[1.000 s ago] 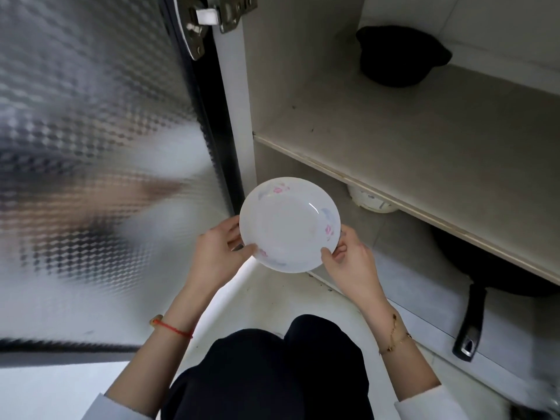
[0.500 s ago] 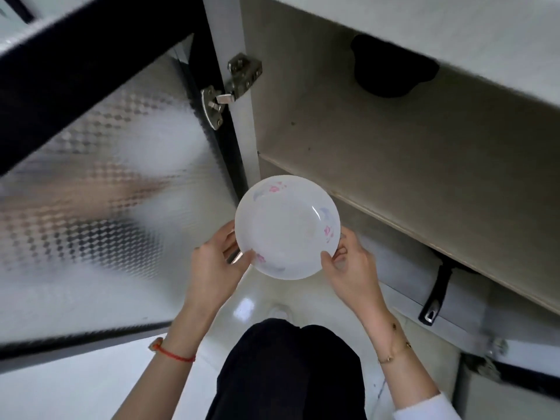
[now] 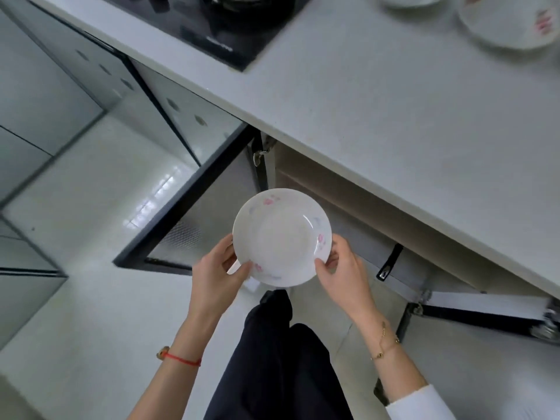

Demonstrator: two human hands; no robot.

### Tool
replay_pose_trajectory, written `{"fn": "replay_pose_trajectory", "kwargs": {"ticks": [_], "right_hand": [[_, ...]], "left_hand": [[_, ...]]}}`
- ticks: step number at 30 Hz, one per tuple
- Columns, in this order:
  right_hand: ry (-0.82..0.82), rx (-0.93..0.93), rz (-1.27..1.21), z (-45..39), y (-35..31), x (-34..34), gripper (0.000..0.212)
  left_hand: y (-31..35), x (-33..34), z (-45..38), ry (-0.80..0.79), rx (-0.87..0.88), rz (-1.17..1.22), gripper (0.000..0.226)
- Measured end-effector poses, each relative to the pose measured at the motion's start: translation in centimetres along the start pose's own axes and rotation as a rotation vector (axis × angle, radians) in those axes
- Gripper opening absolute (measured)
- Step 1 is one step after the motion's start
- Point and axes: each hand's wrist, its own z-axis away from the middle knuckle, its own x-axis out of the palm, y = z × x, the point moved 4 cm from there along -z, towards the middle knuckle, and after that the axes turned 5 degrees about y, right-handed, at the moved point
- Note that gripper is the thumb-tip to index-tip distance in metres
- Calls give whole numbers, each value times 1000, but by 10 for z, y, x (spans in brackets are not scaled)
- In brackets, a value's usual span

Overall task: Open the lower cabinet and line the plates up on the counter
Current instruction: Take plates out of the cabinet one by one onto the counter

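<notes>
Though floral, plate (image 3: 281,237) without lettering.

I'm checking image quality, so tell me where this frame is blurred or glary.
Head view: the held plate and both hands look sharp; the plates on the counter at top right are smeared; glare streaks the floor; wide-angle bending curves the counter edge.

Plate (image 3: 281,237): white w/ faint pink and pale blue flower marks round the rim. Surface (image 3: 394,122) above it: pale grey-white, finely speckled. Hob (image 3: 218,22) up-left of plate: glossy black. Second plate (image 3: 509,22), far up-right of the first: white, pink mark. Cabinet door (image 3: 194,225) left of plate: black frame, frosted glass w/ small diamond pattern. Floor (image 3: 91,192): shiny white tiles. Trousers (image 3: 272,359) below plate: black. Left wrist: red cord (image 3: 181,359). Right wrist: gold chain (image 3: 385,344); sleeve (image 3: 421,401) white.
</notes>
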Motion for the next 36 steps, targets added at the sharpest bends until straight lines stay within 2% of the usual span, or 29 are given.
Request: {"fn": "replay_pose_trajectory", "kwargs": {"ticks": [7, 14, 23, 36], "right_hand": [[46, -43, -1, 62, -89, -88, 36], [163, -70, -54, 117, -131, -163, 44], [345, -23, -123, 164, -128, -205, 43], [609, 164, -159, 159, -100, -241, 44]], "left_hand": [[100, -63, 74, 34, 74, 18, 61], [165, -84, 125, -12, 150, 35, 58], [206, -73, 144, -152, 295, 1, 55], [260, -11, 95, -402, 483, -80, 57]]}}
